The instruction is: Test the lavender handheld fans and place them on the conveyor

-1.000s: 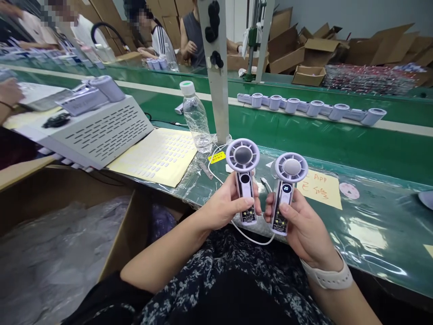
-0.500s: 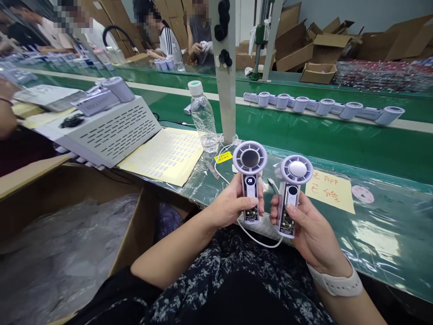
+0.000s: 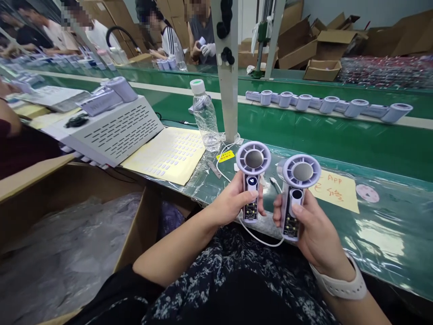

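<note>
Upright in my left hand (image 3: 233, 201) is a lavender handheld fan (image 3: 253, 158) with a round grilled head; its small dark display reads 40. My left thumb lies on its front, over the button area. My right hand (image 3: 313, 221) is wrapped round a second handheld fan (image 3: 301, 171), tilted slightly right, with a dark display and my thumb just below it. Circuit parts show through the lower front of both handles. A white cable (image 3: 260, 240) loops beneath the two fans, its ends partly hidden by my hands.
A plastic bottle (image 3: 205, 119) stands by the metal post (image 3: 227, 90). Left are a slotted grey box (image 3: 118, 131), a yellow sheet of small white pieces (image 3: 182, 171) and a carton (image 3: 135, 234) of plastic bags. More fans (image 3: 328, 104) line the conveyor (image 3: 304, 131). Co-workers sit across.
The left fan's display has gone from 20 to 40. Its thumb has moved up slightly. The right fan's head centre looks darker and has turned slightly. The view has shifted a little.
</note>
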The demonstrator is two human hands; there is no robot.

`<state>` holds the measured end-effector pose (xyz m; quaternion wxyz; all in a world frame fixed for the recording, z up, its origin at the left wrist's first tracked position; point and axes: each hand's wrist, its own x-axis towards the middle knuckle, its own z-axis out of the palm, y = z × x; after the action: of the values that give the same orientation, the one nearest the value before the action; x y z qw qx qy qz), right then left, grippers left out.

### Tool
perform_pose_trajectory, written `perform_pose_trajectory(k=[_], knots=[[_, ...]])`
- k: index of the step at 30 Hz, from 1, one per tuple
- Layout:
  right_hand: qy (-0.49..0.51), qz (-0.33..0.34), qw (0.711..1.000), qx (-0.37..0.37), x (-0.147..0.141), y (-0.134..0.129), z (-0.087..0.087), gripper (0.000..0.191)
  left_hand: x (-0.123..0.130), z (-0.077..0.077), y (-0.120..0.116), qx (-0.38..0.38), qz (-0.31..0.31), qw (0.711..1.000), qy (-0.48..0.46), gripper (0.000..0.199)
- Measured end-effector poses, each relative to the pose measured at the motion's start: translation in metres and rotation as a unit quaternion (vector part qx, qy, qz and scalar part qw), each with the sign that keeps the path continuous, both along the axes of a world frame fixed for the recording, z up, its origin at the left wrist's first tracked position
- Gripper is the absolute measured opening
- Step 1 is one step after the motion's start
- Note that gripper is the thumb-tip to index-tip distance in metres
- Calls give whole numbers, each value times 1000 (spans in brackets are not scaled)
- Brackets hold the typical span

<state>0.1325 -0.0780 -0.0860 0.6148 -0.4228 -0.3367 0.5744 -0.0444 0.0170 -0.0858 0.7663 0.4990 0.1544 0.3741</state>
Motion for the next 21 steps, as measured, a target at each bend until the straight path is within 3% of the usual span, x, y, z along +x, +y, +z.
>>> perform_pose_trajectory(k=[5,18,21], knots=[[26,-23,999,-18,-6,3,1,40,2,-1,2,-12,-9,1000,6,43],[5,-32,999,-17,-4,4,6,30,3,6,1,-23,26,999,4,38],[20,-29,999,-26,-4,4,5,32,1,3,3,-49,1,999,-22,47]])
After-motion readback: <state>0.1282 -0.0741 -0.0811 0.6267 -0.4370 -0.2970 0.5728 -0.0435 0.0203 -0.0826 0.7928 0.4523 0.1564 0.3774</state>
